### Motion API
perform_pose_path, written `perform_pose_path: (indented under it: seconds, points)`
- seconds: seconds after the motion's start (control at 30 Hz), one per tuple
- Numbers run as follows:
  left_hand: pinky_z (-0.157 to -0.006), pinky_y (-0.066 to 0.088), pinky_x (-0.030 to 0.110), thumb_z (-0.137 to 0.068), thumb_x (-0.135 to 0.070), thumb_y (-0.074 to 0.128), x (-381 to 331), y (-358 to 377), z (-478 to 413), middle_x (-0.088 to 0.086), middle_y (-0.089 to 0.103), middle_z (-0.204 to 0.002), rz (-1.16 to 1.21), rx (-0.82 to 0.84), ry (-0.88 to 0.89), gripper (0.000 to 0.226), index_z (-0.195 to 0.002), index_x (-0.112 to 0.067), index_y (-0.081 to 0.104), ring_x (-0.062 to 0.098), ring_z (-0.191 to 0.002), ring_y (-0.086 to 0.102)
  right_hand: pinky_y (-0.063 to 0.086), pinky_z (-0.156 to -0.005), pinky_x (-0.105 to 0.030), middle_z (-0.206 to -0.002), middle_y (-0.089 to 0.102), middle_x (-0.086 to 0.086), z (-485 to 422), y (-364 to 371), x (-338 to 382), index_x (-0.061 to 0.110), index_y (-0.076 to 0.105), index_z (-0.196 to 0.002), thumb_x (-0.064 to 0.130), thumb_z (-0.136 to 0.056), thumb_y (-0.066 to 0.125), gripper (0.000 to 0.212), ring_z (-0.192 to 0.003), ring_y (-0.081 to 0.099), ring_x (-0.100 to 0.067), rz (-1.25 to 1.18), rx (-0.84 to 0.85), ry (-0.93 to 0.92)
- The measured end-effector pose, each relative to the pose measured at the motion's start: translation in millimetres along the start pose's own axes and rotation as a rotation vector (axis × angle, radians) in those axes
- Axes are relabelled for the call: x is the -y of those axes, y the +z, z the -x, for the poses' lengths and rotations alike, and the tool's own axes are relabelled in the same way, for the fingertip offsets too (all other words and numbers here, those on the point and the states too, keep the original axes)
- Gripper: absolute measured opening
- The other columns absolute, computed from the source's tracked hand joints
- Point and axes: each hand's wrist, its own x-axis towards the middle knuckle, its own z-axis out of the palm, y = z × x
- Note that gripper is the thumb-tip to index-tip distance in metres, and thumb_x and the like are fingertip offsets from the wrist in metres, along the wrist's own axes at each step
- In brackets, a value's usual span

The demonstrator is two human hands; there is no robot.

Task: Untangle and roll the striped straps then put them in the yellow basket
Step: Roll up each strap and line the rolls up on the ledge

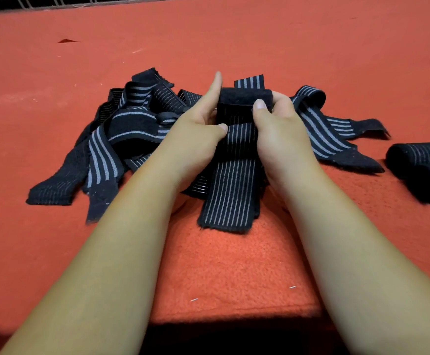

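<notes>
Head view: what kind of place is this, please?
Hard to say; probably a sorting or packing workplace. A red cloth spreads wide, tangled straps lie heaped on it, and two rolls lie at right.

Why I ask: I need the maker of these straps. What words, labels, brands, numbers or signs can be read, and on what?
None: no word, label, brand, number or sign shows.
The strap held by the left hand and right hand bears only pale stripes.
So do the tangled pile and the rolled straps; the red cloth is plain.
</notes>
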Motion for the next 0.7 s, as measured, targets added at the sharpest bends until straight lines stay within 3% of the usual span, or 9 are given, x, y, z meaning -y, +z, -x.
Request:
perform_pose_path:
  seconds: [0.07,0.17,0.23,0.3,0.43,0.53,0.7]
  points:
    - [-0.075,0.053,0.018,-0.104,0.008,0.052,0.1,-1.8,2.4,-0.018,0.068,-0.136,-0.047,0.017,0.034,0.092,-0.167,-0.052,0.022,-0.008,-0.099,0.067,0.054,-0.109,-0.054,-0.127,0.076,0.004,-2.6,-0.2,-2.7,0.028,0.060,-0.137,0.049,-0.091,0.056,0.050,-0.121,0.072,-0.020,-0.089,-0.021,-0.008]
    - [-0.095,0.063,0.036,-0.098,0.000,0.069,6.5,-2.1,-1.2,-0.011,0.074,-0.130,-0.103,-0.046,0.054,0.099,-0.168,-0.052,0.021,0.008,-0.112,0.075,0.054,-0.108,-0.059,-0.128,0.076,-0.007,-4.9,0.3,-4.1,0.019,0.060,-0.136,0.036,-0.095,0.059,0.044,-0.122,0.073,-0.030,-0.247,0.000,-0.008]
    - [-0.102,0.061,0.045,-0.090,-0.016,0.081,8.3,-1.8,-2.8,-0.005,0.077,-0.123,-0.090,-0.066,-0.011,0.097,-0.169,-0.037,0.028,0.017,-0.111,0.077,0.054,-0.109,-0.062,-0.131,0.074,-0.015,-5.5,-0.2,-3.7,0.013,0.059,-0.136,0.027,-0.097,0.059,0.042,-0.123,0.072,-0.036,-0.369,0.029,0.006]
    - [-0.103,0.059,0.053,-0.082,-0.026,0.088,9.6,-2.6,-3.7,0.001,0.080,-0.121,-0.040,-0.059,-0.063,0.087,-0.158,-0.019,0.047,0.021,-0.110,0.079,0.052,-0.110,-0.066,-0.134,0.070,-0.025,-6.1,-1.6,-3.0,0.006,0.056,-0.139,0.018,-0.101,0.057,0.040,-0.127,0.069,-0.044,-0.515,0.075,0.033]
    - [-0.100,0.061,0.056,-0.089,-0.023,0.087,9.1,-3.0,-1.5,0.007,0.083,-0.107,-0.021,-0.006,-0.092,0.038,-0.122,-0.013,0.072,0.028,-0.101,0.081,0.052,-0.109,-0.068,-0.142,0.062,-0.033,-3.8,-6.6,4.8,-0.003,0.050,-0.144,0.002,-0.111,0.048,0.034,-0.131,0.064,-0.049,-0.644,0.095,0.092]
    - [-0.100,0.061,0.058,-0.090,-0.031,0.086,6.6,-2.0,1.0,0.009,0.083,-0.107,-0.044,0.029,-0.102,0.032,-0.115,-0.013,0.077,0.032,-0.103,0.080,0.054,-0.109,-0.064,-0.139,0.064,-0.032,-2.6,-9.2,7.1,-0.003,0.054,-0.140,-0.003,-0.110,0.049,0.031,-0.130,0.065,-0.047,-0.630,0.101,0.090]
    - [-0.102,0.061,0.053,-0.091,-0.016,0.086,7.2,-5.9,3.7,0.008,0.082,-0.113,-0.044,0.127,-0.114,0.034,-0.122,-0.012,0.073,0.029,-0.107,0.079,0.059,-0.102,-0.061,-0.119,0.068,-0.024,-3.3,-9.4,7.4,0.008,0.062,-0.125,-0.006,-0.104,0.055,0.026,-0.107,0.072,-0.037,-0.608,0.098,0.060]
